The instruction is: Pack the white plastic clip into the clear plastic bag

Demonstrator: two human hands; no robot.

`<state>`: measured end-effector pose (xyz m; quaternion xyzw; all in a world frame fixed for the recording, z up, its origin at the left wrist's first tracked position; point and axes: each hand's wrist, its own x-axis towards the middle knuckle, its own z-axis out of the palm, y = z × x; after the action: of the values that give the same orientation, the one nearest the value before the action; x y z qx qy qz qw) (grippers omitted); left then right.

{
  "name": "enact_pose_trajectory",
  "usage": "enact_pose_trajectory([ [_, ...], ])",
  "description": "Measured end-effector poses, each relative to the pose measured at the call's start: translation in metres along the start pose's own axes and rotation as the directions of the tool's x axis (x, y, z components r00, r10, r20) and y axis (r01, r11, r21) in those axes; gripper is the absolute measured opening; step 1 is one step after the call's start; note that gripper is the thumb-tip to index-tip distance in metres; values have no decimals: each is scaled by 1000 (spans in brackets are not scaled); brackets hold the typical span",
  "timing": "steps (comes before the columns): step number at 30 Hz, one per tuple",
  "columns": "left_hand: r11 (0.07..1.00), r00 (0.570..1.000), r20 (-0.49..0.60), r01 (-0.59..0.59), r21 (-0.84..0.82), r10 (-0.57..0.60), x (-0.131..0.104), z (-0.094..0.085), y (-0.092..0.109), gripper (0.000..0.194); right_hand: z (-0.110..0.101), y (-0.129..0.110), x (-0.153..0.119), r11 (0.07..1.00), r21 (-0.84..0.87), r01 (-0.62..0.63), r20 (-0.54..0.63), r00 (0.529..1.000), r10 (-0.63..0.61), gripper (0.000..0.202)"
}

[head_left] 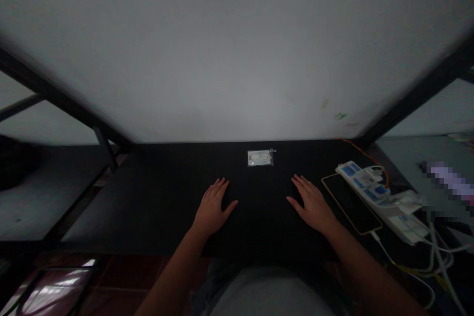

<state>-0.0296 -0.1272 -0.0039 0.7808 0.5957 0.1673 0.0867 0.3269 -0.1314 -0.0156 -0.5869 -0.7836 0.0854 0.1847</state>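
My left hand (pixel 213 208) lies flat on the black table (pixel 155 197), fingers stretched forward and thumb out to the side. To the right, my right hand (pixel 310 203) rests on the same surface in a like pose, palm down with nothing in it. Beyond both hands, near the wall, is a small clear plastic packet (pixel 260 158) with a white item inside; a little metal clasp or ring shows at its upper right corner. What the white item is I cannot make out. Neither hand touches the packet.
Right of my right hand lie a smartphone (pixel 351 203) with a white cable plugged in and a white power strip (pixel 381 197) holding several plugs. Tangled cables (pixel 440 256) hang at the lower right. A pale wall (pixel 237 59) stands behind the table, with dark frame bars (pixel 70 103) on both sides.
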Motion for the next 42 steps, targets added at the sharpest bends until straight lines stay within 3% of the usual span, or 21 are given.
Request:
enact_pose_trajectory([
  [7,987,999,7,-49,-156,50,52,-4,11,60,-13,-3,34,1000,18,7,85,996,-8,54],
  [13,951,979,2,-199,-237,205,113,18,30,68,-6,-17,91,999,51,-17,59,998,14,64],
  [16,945,969,20,-235,-227,245,132,30,38,69,1,-22,110,999,39,7,44,999,-9,57],
  [22,963,978,-53,-207,-174,201,135,39,43,58,15,-22,122,995,98,34,-33,999,-31,41],
  [26,964,976,-121,-199,-175,179,132,34,43,46,19,-24,128,971,234,44,-98,995,-22,31],
  [29,943,982,-141,-165,-287,129,131,24,44,30,14,-30,129,934,356,26,-192,980,46,28],
  [33,835,998,-46,-60,-547,42,125,7,48,28,2,-41,126,888,459,30,-299,947,122,36],
  [36,687,999,27,38,-726,-26,119,-4,52,37,-8,-48,122,889,454,55,-342,932,117,33],
  [39,512,989,132,144,-847,-61,114,-12,56,49,-16,-54,116,909,410,68,-339,937,82,22],
  [42,400,965,240,262,-878,-104,109,-14,59,53,-22,-62,109,937,343,62,-295,954,45,21],
])
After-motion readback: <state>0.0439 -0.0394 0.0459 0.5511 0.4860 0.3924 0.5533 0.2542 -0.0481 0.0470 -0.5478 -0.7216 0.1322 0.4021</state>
